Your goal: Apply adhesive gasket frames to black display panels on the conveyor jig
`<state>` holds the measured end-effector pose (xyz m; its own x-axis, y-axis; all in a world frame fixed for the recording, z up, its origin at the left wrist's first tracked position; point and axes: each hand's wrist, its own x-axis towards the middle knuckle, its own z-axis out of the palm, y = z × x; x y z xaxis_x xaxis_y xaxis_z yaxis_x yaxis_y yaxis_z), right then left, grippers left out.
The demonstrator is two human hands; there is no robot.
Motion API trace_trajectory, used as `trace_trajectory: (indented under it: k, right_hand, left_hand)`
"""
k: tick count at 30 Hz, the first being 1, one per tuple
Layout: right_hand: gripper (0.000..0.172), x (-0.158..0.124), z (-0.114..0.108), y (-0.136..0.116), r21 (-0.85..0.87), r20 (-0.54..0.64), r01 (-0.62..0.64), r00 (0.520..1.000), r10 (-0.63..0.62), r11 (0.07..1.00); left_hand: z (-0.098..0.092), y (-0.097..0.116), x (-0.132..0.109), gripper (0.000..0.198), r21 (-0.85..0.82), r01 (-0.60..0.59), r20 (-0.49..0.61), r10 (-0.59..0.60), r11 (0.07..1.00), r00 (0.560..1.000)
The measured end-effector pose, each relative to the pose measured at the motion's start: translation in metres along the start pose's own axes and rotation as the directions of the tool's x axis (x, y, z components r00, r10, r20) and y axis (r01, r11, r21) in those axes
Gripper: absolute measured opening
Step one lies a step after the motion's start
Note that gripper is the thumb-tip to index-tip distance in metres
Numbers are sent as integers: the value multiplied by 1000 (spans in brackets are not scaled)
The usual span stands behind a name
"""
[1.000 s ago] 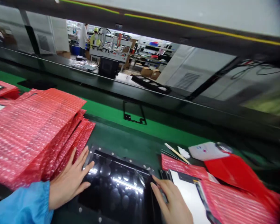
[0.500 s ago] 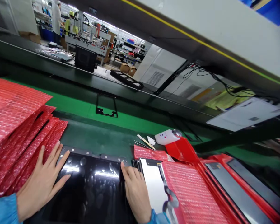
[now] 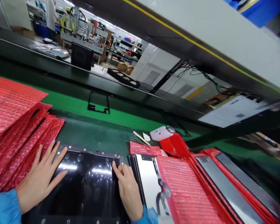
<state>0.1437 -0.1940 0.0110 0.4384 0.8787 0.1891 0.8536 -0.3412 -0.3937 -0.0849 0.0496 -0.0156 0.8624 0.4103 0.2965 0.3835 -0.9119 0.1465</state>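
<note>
A glossy black display panel (image 3: pixel 84 186) lies in a dark frame or fixture (image 3: pixel 81 149) with round silvery spots along its edges. Light streaks and bubble-like marks show on its surface. My left hand (image 3: pixel 40 179) rests flat with fingers spread over the panel's left edge. At the upper right corner is my right hand (image 3: pixel 129 189), its thumb laid on the glass and its other fingers curled in. Whatever those curled fingers grip, if anything, is hidden. Just right of that hand, several thin panels stand in a row, the front one a white-backed panel (image 3: pixel 147 177) with a grey ribbon strip.
Red bubble-wrap sleeves (image 3: pixel 11 105) pile up at the left. More red bubble wrap (image 3: pixel 184 186) and grey panels (image 3: pixel 221 177) lie at the right. Behind are a white bottle (image 3: pixel 161 133), a swab-like stick (image 3: pixel 141 138) and a black frame (image 3: pixel 99 110). A shelf (image 3: pixel 200 34) overhangs.
My right thumb has shifted left, from the corner's edge onto the glass. My left hand keeps its place on the panel. The camera view has tilted slightly, showing the fixture's near edge.
</note>
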Motion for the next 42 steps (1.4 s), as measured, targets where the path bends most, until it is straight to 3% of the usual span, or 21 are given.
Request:
trace_trajectory:
  k: [4, 7, 9, 13, 18, 20, 23, 26, 30, 33, 36, 39, 42]
  right_hand:
    - [50, -29, -19, 1, 249, 138, -188, 978, 158, 950]
    - [68, -44, -31, 7, 298, 333, -403, 893, 301, 865]
    - [86, -45, -36, 11, 298, 450, -491, 829, 333, 819]
    - [111, -30, -43, 14, 226, 567, -531, 753, 333, 816]
    - [128, -15, -48, 4, 60, 627, -458, 709, 323, 887]
    - [128, -16, -46, 1, 31, 606, -411, 732, 310, 911]
    - [118, -24, -40, 0, 64, 514, -371, 808, 288, 926]
    - [98, -36, -31, -2, 79, 419, -338, 865, 277, 938]
    - [59, -49, -17, -6, 37, 261, -302, 923, 282, 953]
    - [48, -52, -15, -3, 107, 183, -283, 948, 260, 953]
    - [47, -46, -24, 4, 199, 221, -235, 957, 190, 952]
    - [45, -34, -39, 7, 118, 294, -202, 942, 160, 972]
    - [42, -16, -49, 2, 21, 221, -142, 966, 134, 990]
  left_hand:
    - [-8, -6, -28, 73, -40, -46, 123, 51, 998, 991]
    - [-16, -15, -46, 75, -106, -88, 219, 110, 990, 970]
    - [-22, -22, -51, 75, -140, -106, 265, 141, 984, 954]
    - [-32, -30, -45, 76, -186, -148, 317, 202, 971, 927]
    - [-30, -28, -40, 77, -228, -152, 313, 220, 962, 924]
    - [-26, -25, -41, 79, -235, -128, 287, 195, 964, 938]
    - [-22, -20, -45, 78, -213, -62, 300, 126, 975, 946]
    - [-20, -16, -47, 75, -219, -37, 321, 108, 975, 941]
    - [-15, -8, -49, 75, -188, -16, 211, 56, 982, 976]
    - [-13, -2, -51, 76, -138, -16, 177, 41, 990, 983]
    - [-18, -2, -52, 78, -122, -36, 178, 57, 992, 982]
    - [-28, -12, -50, 76, -168, -79, 250, 120, 983, 961]
    - [-36, -24, -46, 73, -210, -115, 337, 182, 971, 924]
